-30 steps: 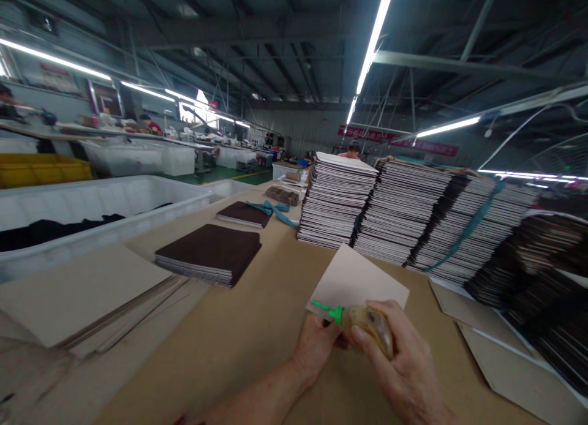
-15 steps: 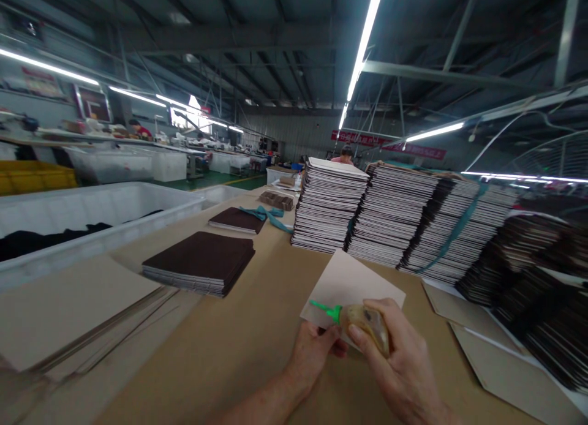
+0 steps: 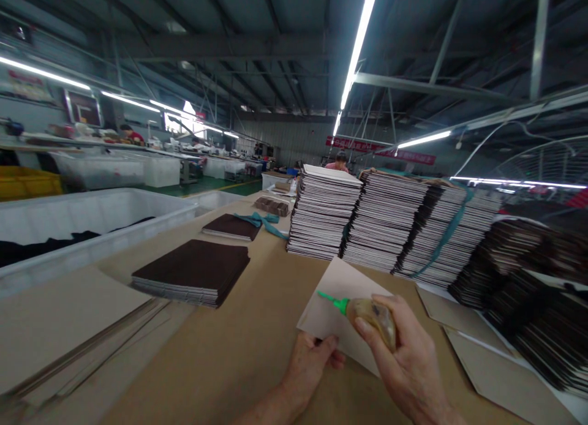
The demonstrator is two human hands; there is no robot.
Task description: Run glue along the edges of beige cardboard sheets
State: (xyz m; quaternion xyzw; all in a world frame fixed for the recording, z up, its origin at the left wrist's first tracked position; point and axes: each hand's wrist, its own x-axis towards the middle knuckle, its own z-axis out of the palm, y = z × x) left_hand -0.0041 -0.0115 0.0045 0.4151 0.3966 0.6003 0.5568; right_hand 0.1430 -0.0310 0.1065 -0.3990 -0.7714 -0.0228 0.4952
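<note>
My right hand (image 3: 408, 351) is wrapped round a yellowish squeeze bottle (image 3: 365, 315) with a green nozzle (image 3: 333, 300). The nozzle points left, over a pale rectangular board (image 3: 340, 284); whether its tip touches the board I cannot tell. My left hand (image 3: 312, 364) pinches the board's near edge between thumb and fingers. Part of the board is hidden behind the bottle and my right hand. Left of it on the brown table (image 3: 257, 327) lies a stack of dark brown covered panels (image 3: 195, 269).
Tall stacks of boards (image 3: 324, 210) stand behind my hands, one tied with a teal strip (image 3: 448, 232). Loose boards lie at the right (image 3: 500, 370) and left (image 3: 68, 321). A white bin (image 3: 169, 217) borders the table's left. A person (image 3: 339, 161) is behind the stacks.
The bottle's nozzle has moved away from the board's left edge, further over its face. My left hand keeps its pinch on the near edge. The whole view has shifted slightly.
</note>
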